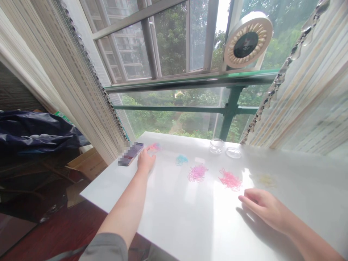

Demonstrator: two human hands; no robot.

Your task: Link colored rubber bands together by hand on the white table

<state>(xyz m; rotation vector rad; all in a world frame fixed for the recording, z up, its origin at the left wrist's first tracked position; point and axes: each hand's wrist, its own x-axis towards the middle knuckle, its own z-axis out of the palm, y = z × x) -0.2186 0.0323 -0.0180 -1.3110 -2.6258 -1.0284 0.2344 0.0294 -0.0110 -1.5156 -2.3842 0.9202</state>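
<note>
My left hand [146, 160] reaches to the far left of the white table, its fingertips at the edge of a small mixed-colour pile [155, 146] of thin strands that look like small rubber bands. Its thumb stands apart from the fingers, and I see nothing held. To its left lies a phone [132, 153], partly pixelated. My right hand [262, 204] hovers above the right side with fingers curled and thumb near them; whatever is between them is too small to make out. Separate piles lie between the hands: blue [181, 159], purple [198, 173] and pink [230, 179].
A blurred yellow pile [265, 180] lies beyond my right hand. At the table's [168, 210] back stand a clear round container [216, 146] and a clear lid [233, 152]. A round fan [248, 41] hangs by the window; curtains flank it. A cardboard box [88, 163] sits left.
</note>
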